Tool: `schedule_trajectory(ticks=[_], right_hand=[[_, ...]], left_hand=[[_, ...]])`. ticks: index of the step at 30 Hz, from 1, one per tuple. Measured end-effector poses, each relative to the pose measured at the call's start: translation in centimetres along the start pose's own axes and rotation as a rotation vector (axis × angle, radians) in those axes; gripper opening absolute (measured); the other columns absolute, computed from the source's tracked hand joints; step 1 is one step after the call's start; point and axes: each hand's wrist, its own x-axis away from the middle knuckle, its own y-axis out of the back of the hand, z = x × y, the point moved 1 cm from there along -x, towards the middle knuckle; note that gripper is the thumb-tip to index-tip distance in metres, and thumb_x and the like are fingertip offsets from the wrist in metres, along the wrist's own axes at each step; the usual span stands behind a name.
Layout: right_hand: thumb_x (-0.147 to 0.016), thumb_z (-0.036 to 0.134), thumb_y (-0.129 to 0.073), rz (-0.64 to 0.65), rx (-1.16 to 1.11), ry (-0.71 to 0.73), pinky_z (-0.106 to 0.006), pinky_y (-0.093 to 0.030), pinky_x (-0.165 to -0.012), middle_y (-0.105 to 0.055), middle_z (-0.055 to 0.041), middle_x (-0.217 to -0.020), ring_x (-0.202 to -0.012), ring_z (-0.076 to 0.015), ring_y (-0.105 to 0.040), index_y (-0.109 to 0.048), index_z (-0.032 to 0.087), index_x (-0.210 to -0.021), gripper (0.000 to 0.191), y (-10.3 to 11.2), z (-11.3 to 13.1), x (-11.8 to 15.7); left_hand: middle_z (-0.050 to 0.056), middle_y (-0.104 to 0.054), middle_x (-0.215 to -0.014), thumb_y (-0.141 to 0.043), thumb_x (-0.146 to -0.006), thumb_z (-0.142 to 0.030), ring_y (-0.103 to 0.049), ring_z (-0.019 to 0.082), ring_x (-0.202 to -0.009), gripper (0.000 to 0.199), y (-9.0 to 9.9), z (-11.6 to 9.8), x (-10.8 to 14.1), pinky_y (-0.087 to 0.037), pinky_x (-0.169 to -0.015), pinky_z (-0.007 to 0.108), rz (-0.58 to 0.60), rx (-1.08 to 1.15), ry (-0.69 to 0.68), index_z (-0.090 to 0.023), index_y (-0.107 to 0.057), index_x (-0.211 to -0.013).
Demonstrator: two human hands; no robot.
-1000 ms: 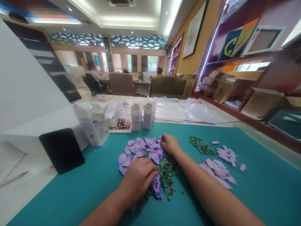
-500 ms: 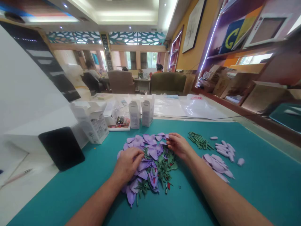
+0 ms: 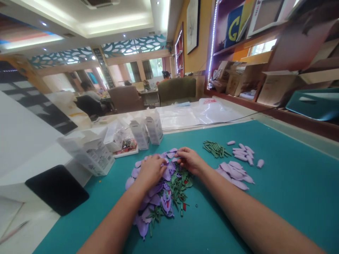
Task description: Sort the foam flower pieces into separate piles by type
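Observation:
A heap of purple plastic petals (image 3: 143,218) and green leaf-like pieces (image 3: 180,187) lies on the teal mat, with a few red bits among them. My left hand (image 3: 152,171) rests over the heap's far left part. Its fingers curl down onto the petals, and whatever they grip is hidden. At the far right edge of the heap, my right hand (image 3: 188,160) is closed in a pinch, its fingertips beside a petal. What sits between those fingertips is too small to name.
Green stems (image 3: 216,149), lilac bud-shaped pieces (image 3: 242,153) and pale petals (image 3: 234,173) lie sorted to the right. White boxes (image 3: 140,134) and a small tray (image 3: 127,151) stand behind the heap. A black tablet-like panel (image 3: 57,190) leans at left. People sit farther back.
The camera view has turned to the right and tilted. My left hand has shifted farther over the heap, and its fingertips are now closer to my right hand, which stays at the far edge.

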Motion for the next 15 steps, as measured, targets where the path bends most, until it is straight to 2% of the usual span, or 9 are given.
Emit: schedule_trajectory(ticks=[4,9,12,15], right_hand=[[-0.065,0.015,-0.065,0.033,0.085,0.040,-0.014,-0.037,-0.036,-0.069,-0.0001,-0.069,-0.044,-0.0082,-0.058,-0.046,0.019,-0.074,0.021,-0.2,0.1,0.0],[-0.063,0.015,-0.061,0.003,0.137,0.097,-0.014,-0.032,-0.036,-0.067,0.0015,-0.067,-0.042,-0.0057,-0.051,-0.059,0.018,-0.089,0.027,-0.2,0.4,-0.2],[-0.060,0.017,-0.064,-0.019,0.183,0.119,-0.014,-0.028,-0.036,-0.066,0.0006,-0.068,-0.045,-0.0050,-0.048,-0.065,0.016,-0.084,0.024,-0.1,0.6,-0.2],[-0.057,0.019,-0.066,-0.008,0.199,0.144,-0.015,-0.030,-0.039,-0.066,0.0013,-0.068,-0.049,-0.0062,-0.051,-0.061,0.016,-0.075,0.018,-0.2,0.7,0.0]], left_hand=[[0.009,-0.064,-0.097,-0.050,-0.084,-0.027,-0.055,0.027,-0.098,0.021,-0.7,-0.7,-1.7,-0.041,-0.081,0.040,0.050,-0.021,-0.006,-0.023,-0.070,-0.088],[0.007,-0.068,-0.087,-0.055,-0.075,-0.022,-0.059,0.026,-0.090,0.014,-1.0,-0.7,-2.8,-0.041,-0.072,0.033,0.081,0.039,0.000,-0.021,-0.069,-0.073],[0.004,-0.069,-0.078,-0.054,-0.075,-0.021,-0.061,0.021,-0.078,0.013,-0.8,-0.3,-2.8,-0.040,-0.064,0.028,0.078,0.122,0.002,-0.021,-0.066,-0.071],[0.001,-0.069,-0.075,-0.049,-0.079,-0.022,-0.061,0.017,-0.071,0.015,-0.6,0.2,-2.2,-0.039,-0.061,0.024,0.031,0.219,0.009,-0.020,-0.063,-0.075]])
